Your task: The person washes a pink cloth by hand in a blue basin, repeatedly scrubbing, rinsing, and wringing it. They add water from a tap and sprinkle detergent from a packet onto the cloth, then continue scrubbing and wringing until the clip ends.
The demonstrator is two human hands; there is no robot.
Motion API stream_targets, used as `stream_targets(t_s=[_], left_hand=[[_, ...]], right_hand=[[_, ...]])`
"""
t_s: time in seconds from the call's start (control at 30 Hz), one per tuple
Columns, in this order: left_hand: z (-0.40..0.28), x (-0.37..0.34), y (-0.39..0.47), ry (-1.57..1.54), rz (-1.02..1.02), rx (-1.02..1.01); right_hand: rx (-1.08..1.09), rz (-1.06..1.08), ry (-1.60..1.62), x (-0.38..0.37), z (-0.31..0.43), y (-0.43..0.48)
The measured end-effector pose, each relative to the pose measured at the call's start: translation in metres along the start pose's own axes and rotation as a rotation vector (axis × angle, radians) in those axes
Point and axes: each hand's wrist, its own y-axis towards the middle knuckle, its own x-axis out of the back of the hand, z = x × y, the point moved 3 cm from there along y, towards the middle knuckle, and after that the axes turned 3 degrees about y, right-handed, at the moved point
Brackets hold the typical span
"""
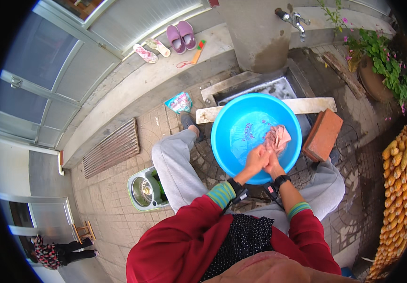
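Observation:
A round blue plastic basin (238, 120) stands between my knees, partly over a pale board (311, 105). Over the basin's near right part, my left hand (258, 158) and my right hand (271, 162) are pressed together, closed on a wet, bunched pink cloth (277, 138). The cloth sticks out beyond my fingers towards the basin's right side. Printed writing shows on the basin's bottom. How the fingers of each hand lie on the cloth is partly hidden.
Orange bricks (323, 134) lie right of the basin. Behind it are a sink basin (277, 88) and a metal tap (297, 24). A spin-mop bucket (146, 189) stands left, corn cobs (403, 184) are stacked right, and another person (60, 253) is far left.

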Motion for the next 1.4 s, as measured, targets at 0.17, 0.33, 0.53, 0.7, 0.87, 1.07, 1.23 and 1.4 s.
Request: stream_targets(t_s=[0.17, 0.33, 0.53, 0.7, 0.87, 1.07, 1.23, 1.4], left_hand=[[-0.047, -0.009, -0.017, 0.384, -0.213, -0.372], [-0.022, 0.032, 0.048, 0.628, -0.208, -0.188], [0.026, 0.103, 0.095, 0.799, -0.387, -0.111], [0.075, 0.043, 0.077, 0.657, -0.23, -0.131], [0.047, 0.001, 0.036, 0.123, 0.177, -0.001], [-0.038, -0.013, -0.021, 0.514, 0.145, -0.283], [-0.029, 0.019, 0.02, 0.578, -0.153, -0.332], [-0.002, 0.087, 0.075, 1.001, -0.184, -0.295]], right_hand=[[0.198, -0.106, -0.022, -0.009, -0.002, -0.006], [0.306, -0.418, -0.166, -0.062, -0.01, 0.004], [0.124, -0.739, -0.335, -0.042, -0.013, -0.014], [-0.027, -0.725, -0.222, -0.02, -0.016, -0.011], [0.138, -0.314, -0.035, -0.021, 0.005, -0.001], [0.176, -0.292, -0.054, -0.015, 0.002, -0.008], [0.217, -0.421, -0.153, -0.037, -0.008, 0.003], [0.156, -0.509, -0.312, -0.048, 0.003, -0.014]])
